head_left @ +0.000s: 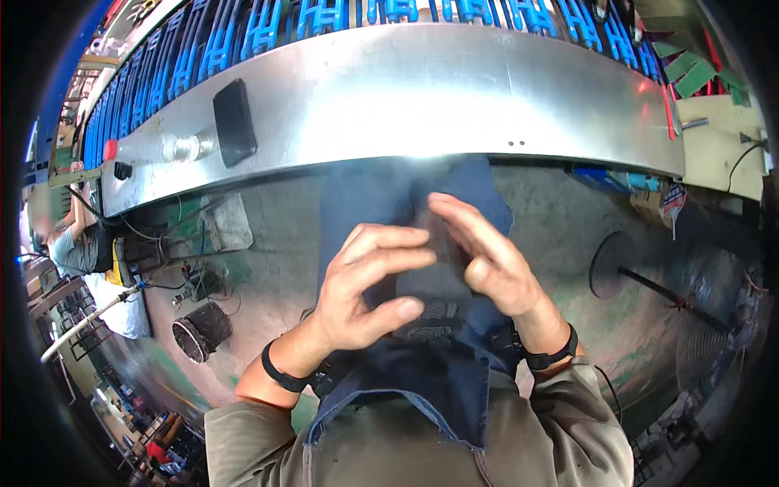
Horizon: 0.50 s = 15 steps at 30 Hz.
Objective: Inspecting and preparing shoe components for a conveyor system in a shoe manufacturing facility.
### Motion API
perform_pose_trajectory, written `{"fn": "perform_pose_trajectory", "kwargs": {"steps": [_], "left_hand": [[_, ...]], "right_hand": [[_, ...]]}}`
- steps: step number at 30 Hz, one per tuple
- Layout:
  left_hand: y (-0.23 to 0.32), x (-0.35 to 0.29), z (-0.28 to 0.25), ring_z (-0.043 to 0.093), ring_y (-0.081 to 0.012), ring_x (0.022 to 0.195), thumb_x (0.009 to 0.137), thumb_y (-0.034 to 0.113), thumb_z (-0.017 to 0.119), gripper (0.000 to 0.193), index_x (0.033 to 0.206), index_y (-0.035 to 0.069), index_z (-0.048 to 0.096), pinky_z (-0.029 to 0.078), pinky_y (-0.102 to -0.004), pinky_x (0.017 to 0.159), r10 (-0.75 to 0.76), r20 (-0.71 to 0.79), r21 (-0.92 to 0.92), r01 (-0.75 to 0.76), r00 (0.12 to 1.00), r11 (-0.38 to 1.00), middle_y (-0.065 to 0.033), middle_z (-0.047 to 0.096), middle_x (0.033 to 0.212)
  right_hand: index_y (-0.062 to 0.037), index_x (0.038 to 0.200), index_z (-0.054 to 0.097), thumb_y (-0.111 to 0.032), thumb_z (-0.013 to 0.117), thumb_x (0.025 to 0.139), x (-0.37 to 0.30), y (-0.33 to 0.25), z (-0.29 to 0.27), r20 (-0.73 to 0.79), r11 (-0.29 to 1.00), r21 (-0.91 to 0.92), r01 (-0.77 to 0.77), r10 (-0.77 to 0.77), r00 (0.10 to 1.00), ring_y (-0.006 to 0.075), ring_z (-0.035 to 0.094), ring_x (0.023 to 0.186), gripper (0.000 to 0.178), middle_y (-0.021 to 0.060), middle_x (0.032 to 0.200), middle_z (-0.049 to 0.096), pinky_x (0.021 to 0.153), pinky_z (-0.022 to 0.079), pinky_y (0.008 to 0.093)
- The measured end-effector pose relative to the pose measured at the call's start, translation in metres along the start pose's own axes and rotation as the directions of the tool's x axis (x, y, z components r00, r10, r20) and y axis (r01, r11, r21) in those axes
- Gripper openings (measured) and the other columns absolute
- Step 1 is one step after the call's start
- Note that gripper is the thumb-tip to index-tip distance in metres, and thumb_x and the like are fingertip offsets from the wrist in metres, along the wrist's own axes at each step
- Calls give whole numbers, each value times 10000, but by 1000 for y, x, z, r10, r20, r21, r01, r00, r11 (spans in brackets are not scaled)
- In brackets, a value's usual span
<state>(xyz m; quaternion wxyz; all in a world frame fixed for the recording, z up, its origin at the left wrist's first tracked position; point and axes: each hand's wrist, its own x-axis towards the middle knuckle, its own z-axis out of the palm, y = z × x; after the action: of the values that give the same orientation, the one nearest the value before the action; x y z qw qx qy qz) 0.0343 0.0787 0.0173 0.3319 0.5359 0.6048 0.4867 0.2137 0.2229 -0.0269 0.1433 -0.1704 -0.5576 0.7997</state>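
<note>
My left hand (pixel 357 286) is raised in front of my body, its fingers spread and curved, with nothing in it. Facing it, my right hand (pixel 505 272) has its fingers stretched out and also holds nothing. A gap separates the two hands, and both are slightly blurred. Each wrist wears a black strap. Below the hands hangs my dark blue apron (pixel 438 369). The metal bench (pixel 381 93) lies beyond them, untouched. On its left part rest a black phone-like slab (pixel 234 122) and a clear plastic bottle (pixel 154 149) with a red cap, lying on its side.
Rows of blue parts (pixel 264 31) line the bench's far side. On the floor at left stands a dark bucket (pixel 203 331), near hoses and a white sack (pixel 118 304). Another person (pixel 79 243) is at far left. A round-based stand (pixel 604 264) stands at right.
</note>
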Motion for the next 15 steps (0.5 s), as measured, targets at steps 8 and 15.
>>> {"fn": "perform_pose_trajectory", "kwargs": {"steps": [8,15], "left_hand": [[19,-42,33,336,-399,1413,815,459,703,808,1414,-28,465,291,-506,1150,152,129,-241,-118,980,963,-250,397,1471],[20,-44,53,443,-335,1365,1033,454,401,606,1362,-36,540,337,-442,1136,57,-19,-235,-60,998,970,-237,504,1422]], "right_hand": [[-8,1234,619,-339,594,870,-56,-12,49,231,865,-273,421,-366,901,391,409,1306,492,251,1337,492,1112,328,537],[-43,1182,602,-398,381,1031,-65,4,59,-5,886,-256,387,-402,916,327,495,1223,444,196,1283,543,1074,368,446]]}}
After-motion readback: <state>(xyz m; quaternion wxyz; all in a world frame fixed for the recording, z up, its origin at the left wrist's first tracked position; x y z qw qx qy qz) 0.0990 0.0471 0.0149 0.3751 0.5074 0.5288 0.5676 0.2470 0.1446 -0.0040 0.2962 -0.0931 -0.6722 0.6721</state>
